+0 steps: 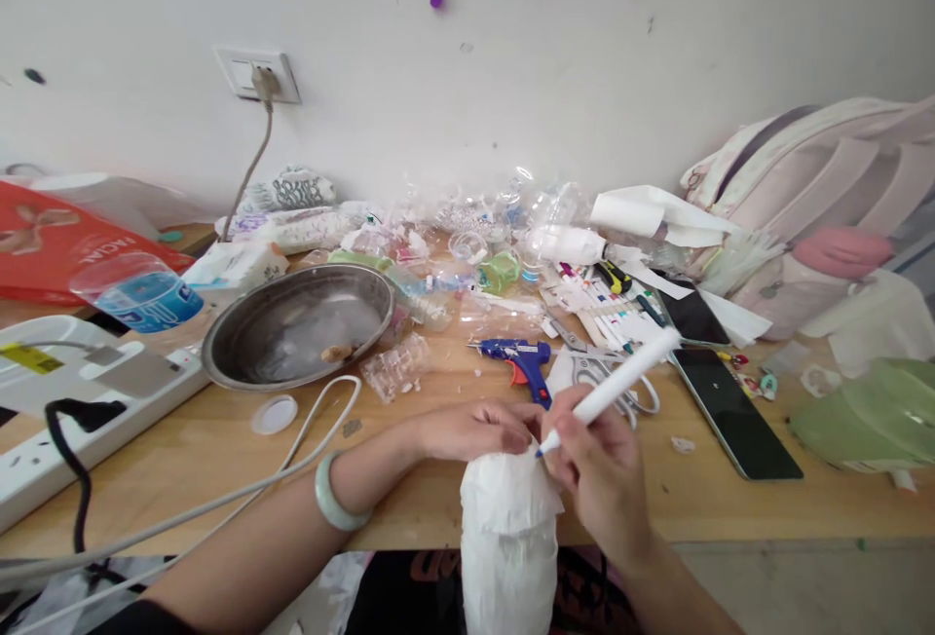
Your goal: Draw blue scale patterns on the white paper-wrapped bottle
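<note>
White wall behind, wooden bench (219, 440) crowded across the middle of the frame: steel bowl (299, 323) centre left, blue glue gun (522, 362) just above your hands, scissors (606, 372) and a phone (734, 411) to the right.

White wrapped object (507, 538) stands at bottom centre, at the bench's near edge. Left hand (474, 429) pinches its top, fingers closed on the wrapping. Right hand (595, 460) is curled tight round a white marker (617, 384), blue tip touching the upper right of the wrapping.

Keep the left pinch firm so the soft wrapping stays taut under the tip. Press lightly; the surface looks wrinkled and likely to tear or snag. Turn the object, not your wrist.

Hard to tell: what lies under the wrapping, whether any mark shows yet. Object's base is cut off by the frame's lower edge. Clear plastic scraps (482, 216) at the back blur together.
</note>
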{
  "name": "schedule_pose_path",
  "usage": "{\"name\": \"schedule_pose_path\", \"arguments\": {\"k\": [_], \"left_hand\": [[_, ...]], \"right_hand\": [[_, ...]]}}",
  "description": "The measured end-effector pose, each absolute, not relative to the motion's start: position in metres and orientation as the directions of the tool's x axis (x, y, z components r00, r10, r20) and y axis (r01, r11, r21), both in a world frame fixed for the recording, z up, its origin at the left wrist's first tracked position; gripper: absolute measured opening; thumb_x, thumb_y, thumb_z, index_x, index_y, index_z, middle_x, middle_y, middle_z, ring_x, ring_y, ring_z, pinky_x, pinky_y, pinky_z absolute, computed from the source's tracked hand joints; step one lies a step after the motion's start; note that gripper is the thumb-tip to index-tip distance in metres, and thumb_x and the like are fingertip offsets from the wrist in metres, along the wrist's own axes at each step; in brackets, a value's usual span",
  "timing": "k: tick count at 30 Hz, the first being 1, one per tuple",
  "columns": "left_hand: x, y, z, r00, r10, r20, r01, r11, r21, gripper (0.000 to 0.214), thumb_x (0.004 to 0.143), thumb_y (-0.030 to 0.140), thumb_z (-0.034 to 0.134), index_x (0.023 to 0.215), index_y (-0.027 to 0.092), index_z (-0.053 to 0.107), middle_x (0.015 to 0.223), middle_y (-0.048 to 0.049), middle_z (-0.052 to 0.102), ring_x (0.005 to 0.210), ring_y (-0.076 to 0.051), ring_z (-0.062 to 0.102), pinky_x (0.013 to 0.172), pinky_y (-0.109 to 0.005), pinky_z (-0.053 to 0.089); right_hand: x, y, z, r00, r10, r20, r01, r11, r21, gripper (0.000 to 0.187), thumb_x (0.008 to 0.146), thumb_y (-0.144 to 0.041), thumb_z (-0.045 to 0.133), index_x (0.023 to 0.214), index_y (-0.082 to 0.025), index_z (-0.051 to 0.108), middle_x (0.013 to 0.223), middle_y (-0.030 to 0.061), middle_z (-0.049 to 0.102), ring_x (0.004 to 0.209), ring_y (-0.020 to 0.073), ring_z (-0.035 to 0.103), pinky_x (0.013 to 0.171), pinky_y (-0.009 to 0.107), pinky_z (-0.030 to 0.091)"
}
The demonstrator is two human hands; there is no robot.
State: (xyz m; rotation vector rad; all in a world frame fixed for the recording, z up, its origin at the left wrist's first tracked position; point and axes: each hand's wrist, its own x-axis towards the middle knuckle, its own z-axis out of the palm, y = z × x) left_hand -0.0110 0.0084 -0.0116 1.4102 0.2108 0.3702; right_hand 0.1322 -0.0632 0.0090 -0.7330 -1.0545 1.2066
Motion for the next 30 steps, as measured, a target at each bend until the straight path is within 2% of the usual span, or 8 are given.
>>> {"name": "schedule_pose_path", "arguments": {"k": [3,6,11,13,16,20,23,30], "left_hand": [[-0.013,0.01,-0.012,0.934,0.352,0.064,-0.111,0.114,0.987,0.019,0.076,0.022,0.056,0.059,0.014,0.056,0.091,-0.0002,0.055,0.082,-0.011,0.048,0.079,-0.022,0.038],[-0.014,0.012,-0.014,0.935,0.351,0.061,-0.091,0.069,0.993,0.021,0.076,0.023,0.058,0.058,0.013,0.059,0.102,-0.0034,0.059,0.09,-0.013,0.051,0.083,-0.023,0.039],[-0.015,0.012,-0.019,0.941,0.329,0.086,-0.123,0.096,0.988,0.028,0.077,0.024,0.057,0.052,0.011,0.053,0.136,-0.0079,0.053,0.11,-0.021,0.054,0.089,-0.027,0.04],[-0.015,0.012,-0.02,0.945,0.317,0.08,-0.115,0.094,0.989,0.025,0.077,0.023,0.056,0.055,0.012,0.055,0.135,-0.0075,0.055,0.113,-0.023,0.054,0.093,-0.029,0.04],[-0.014,0.011,-0.021,0.946,0.312,0.091,-0.121,0.078,0.99,0.021,0.078,0.024,0.056,0.06,0.013,0.059,0.122,-0.0079,0.063,0.106,-0.022,0.058,0.094,-0.032,0.04],[-0.013,0.01,-0.022,0.938,0.338,0.074,-0.106,0.077,0.991,0.033,0.076,0.03,0.061,0.05,0.012,0.052,0.114,-0.0097,0.067,0.099,-0.023,0.059,0.092,-0.034,0.042],[-0.014,0.011,-0.022,0.938,0.343,0.049,-0.079,0.074,0.994,0.04,0.075,0.034,0.064,0.046,0.012,0.049,0.115,-0.0114,0.067,0.097,-0.024,0.06,0.089,-0.034,0.044],[-0.015,0.011,-0.025,0.943,0.33,0.045,-0.085,0.106,0.991,0.035,0.074,0.03,0.061,0.047,0.011,0.05,0.131,-0.0111,0.059,0.108,-0.028,0.059,0.093,-0.034,0.043]], "right_hand": [[0.122,-0.08,-0.002,0.179,0.919,0.352,-0.172,0.382,-0.908,0.015,0.085,-0.026,0.064,0.074,-0.021,0.056,0.054,-0.0073,0.044,0.041,0.0052,0.032,0.04,0.017,0.035],[0.115,-0.083,-0.003,0.255,0.838,0.483,0.024,0.494,-0.869,0.021,0.084,-0.019,0.062,0.067,-0.021,0.05,0.055,-0.0072,0.044,0.046,0.0073,0.039,0.053,0.02,0.045],[0.11,-0.077,-0.002,0.217,0.799,0.561,0.205,0.525,-0.826,0.03,0.084,-0.012,0.057,0.06,-0.02,0.04,0.051,-0.0082,0.038,0.045,0.0074,0.039,0.045,0.017,0.038],[0.111,-0.076,-0.003,0.174,0.801,0.573,0.231,0.533,-0.814,0.032,0.084,-0.011,0.055,0.06,-0.021,0.037,0.051,-0.0087,0.036,0.044,0.0069,0.037,0.044,0.017,0.036],[0.114,-0.076,-0.007,0.103,0.81,0.577,0.248,0.541,-0.803,0.032,0.084,-0.011,0.054,0.06,-0.021,0.034,0.052,-0.0085,0.036,0.045,0.0074,0.038,0.045,0.018,0.037],[0.12,-0.079,-0.011,0.043,0.835,0.549,0.202,0.531,-0.823,0.03,0.085,-0.013,0.053,0.063,-0.021,0.035,0.054,-0.0081,0.037,0.047,0.0082,0.039,0.046,0.019,0.038],[0.121,-0.081,-0.012,0.043,0.839,0.542,0.186,0.527,-0.83,0.03,0.085,-0.012,0.053,0.062,-0.021,0.036,0.055,-0.0075,0.038,0.047,0.0085,0.04,0.047,0.02,0.038],[0.12,-0.082,-0.014,0.021,0.843,0.537,0.108,0.533,-0.839,0.031,0.086,-0.011,0.052,0.064,-0.022,0.034,0.055,-0.0075,0.034,0.046,0.0086,0.035,0.044,0.021,0.033]]}}
